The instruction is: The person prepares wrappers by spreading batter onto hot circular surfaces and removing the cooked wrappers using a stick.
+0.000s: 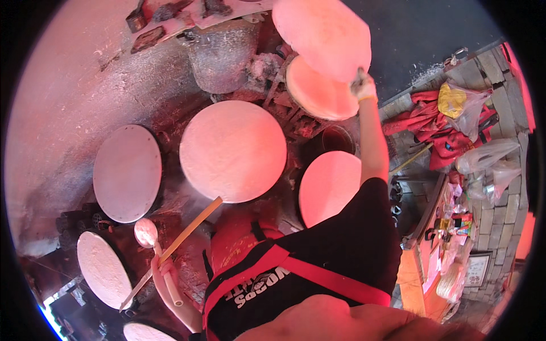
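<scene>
The right hand [364, 88] pinches a thin round pancake [323, 38] at its near right edge, fingers pressed together on the rim. From those fingers the pancake lies away and to the left, its longer axis running from far left to near right, so the grip sits at one end of that line. It overlaps the far edge of a pancake stack [320, 95]; whether the two touch, I cannot tell. What carries the stack is mostly hidden.

The left hand [160, 266], well apart from the pancake, has its fingers curled around a ladle [146, 233] and a long flat wooden stick [193, 226]. The stick's far tip reaches the near edge of the middle griddle, over which a pale round layer [233, 150] spreads; whether it touches is unclear. Left of that layer, a bare grey griddle [128, 173] stands just beside. Beyond the middle griddle is a metal bucket [223, 57]. The right hand is clearly the nearer one to the stack.
</scene>
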`<state>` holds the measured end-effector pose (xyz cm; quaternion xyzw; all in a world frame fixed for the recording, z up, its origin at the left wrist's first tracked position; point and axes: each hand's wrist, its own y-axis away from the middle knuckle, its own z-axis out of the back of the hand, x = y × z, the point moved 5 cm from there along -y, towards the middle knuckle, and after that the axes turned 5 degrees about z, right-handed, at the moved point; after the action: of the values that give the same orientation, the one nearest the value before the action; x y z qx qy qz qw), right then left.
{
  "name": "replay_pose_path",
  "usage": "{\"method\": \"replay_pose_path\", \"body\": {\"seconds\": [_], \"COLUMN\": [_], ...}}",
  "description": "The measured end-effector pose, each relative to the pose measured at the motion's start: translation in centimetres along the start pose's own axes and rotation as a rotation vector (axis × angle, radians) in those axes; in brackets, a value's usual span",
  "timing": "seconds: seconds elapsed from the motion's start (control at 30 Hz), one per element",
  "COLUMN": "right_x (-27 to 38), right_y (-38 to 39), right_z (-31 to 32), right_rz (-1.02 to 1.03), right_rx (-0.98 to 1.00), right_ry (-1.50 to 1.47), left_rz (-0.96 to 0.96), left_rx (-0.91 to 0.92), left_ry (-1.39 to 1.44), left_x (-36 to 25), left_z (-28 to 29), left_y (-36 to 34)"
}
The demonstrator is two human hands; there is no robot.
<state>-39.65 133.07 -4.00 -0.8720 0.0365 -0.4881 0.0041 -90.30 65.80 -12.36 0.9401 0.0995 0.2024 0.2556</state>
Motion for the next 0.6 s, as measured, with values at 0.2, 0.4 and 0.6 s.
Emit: {"method": "replay_pose_path", "body": {"seconds": [0.2, 0.4, 0.6], "right_x": [-11.8, -11.4, -9.7], "right_y": [-2.2, 4.3, 10.1], "right_z": [20.8, 14.6, 2.3], "right_rz": [-0.004, -0.313, 0.263], "right_rx": [-0.351, -1.178, -0.809], "right_ry": [-0.253, 0.263, 1.361], "left_rz": [-0.007, -0.096, -0.434], "left_rx": [-0.073, -0.035, -0.004], "left_ry": [0.163, 0.204, 0.258], "left_x": [11.4, 15.6, 17.2], "left_z": [-4.2, -1.6, 4.5], "left_y": [0.0, 3.9, 11.7]}}
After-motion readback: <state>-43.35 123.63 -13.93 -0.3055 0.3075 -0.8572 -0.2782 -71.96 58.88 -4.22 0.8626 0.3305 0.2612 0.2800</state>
